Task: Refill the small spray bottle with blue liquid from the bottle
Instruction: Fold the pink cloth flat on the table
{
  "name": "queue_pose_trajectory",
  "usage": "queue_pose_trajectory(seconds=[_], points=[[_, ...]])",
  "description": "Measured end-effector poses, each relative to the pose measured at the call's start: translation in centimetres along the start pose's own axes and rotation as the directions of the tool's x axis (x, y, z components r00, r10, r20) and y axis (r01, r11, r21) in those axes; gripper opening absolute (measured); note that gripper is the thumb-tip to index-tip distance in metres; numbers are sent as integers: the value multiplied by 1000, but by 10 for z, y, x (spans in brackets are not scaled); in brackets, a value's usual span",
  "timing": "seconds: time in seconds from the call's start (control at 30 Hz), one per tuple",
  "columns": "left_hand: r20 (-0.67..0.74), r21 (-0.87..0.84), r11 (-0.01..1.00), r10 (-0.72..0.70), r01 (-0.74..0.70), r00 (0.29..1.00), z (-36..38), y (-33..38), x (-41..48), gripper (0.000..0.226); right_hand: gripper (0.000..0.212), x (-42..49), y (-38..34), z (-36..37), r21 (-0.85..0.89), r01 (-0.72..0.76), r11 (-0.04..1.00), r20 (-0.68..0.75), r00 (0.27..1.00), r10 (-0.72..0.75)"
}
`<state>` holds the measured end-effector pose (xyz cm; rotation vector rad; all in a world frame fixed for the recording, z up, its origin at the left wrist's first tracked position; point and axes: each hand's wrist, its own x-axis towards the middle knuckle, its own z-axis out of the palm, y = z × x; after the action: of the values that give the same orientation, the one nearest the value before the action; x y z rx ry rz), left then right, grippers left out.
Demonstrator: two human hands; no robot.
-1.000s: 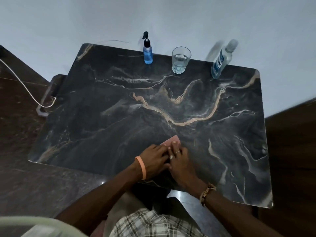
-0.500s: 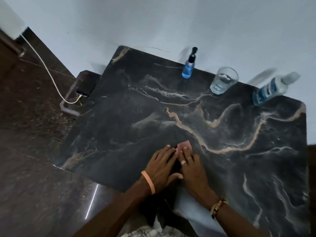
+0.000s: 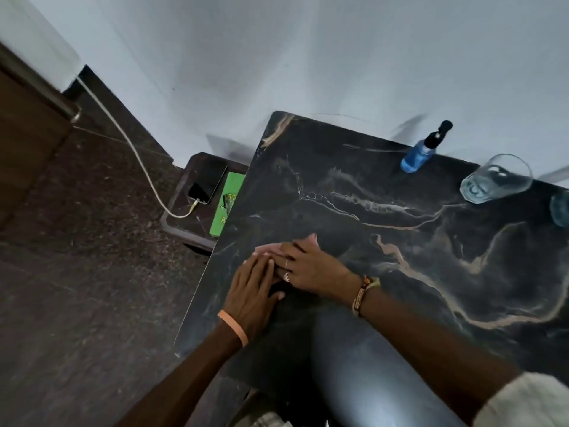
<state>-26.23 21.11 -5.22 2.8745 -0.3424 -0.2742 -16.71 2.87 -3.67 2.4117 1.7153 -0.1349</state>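
Note:
The small spray bottle [image 3: 422, 152], blue liquid with a black pump top, stands at the far edge of the dark marble table [image 3: 385, 272]. Only the blue base of the larger bottle [image 3: 560, 209] shows at the right frame edge. Both hands lie flat near the table's left edge, far from the bottles. My left hand [image 3: 252, 291] and my right hand [image 3: 311, 266] press with straight fingers on a pink cloth [image 3: 271, 248], which is mostly hidden under them.
A clear glass [image 3: 492, 183] with some water stands right of the spray bottle. Left of the table a low stand holds a phone [image 3: 207, 180] on a white cable [image 3: 129, 143] and a green book [image 3: 229, 208]. A white wall lies behind.
The view has swung left, so the bottles and glass shifted toward the right edge. Both hands with the pink cloth have slid left toward the table's left edge.

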Motion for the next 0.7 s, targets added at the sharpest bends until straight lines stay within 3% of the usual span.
queue_pose_trajectory(seconds=[0.1, 0.2, 0.33, 0.4, 0.47, 0.7], points=[[26, 2, 1000, 24, -25, 999, -8, 18, 53, 64, 41, -10, 45, 2, -14, -65, 998, 48, 997, 66], [120, 13, 997, 72, -74, 990, -15, 56, 103, 73, 54, -45, 67, 6, 120, -313, 942, 101, 948, 302], [256, 60, 957, 259, -283, 931, -8, 107, 133, 67, 69, -105, 30, 21, 331, -666, 669, 212, 743, 635], [304, 48, 921, 354, -386, 884, -2, 120, 129, 66, 69, -123, -4, 28, 391, -759, 521, 204, 623, 755], [336, 44, 893, 408, -447, 849, 6, 122, 113, 68, 63, -130, -31, 30, 380, -798, 468, 216, 568, 794], [338, 155, 892, 356, -425, 871, 1, 84, 111, 79, 56, -101, 3, 21, 294, -731, 616, 222, 679, 700]])
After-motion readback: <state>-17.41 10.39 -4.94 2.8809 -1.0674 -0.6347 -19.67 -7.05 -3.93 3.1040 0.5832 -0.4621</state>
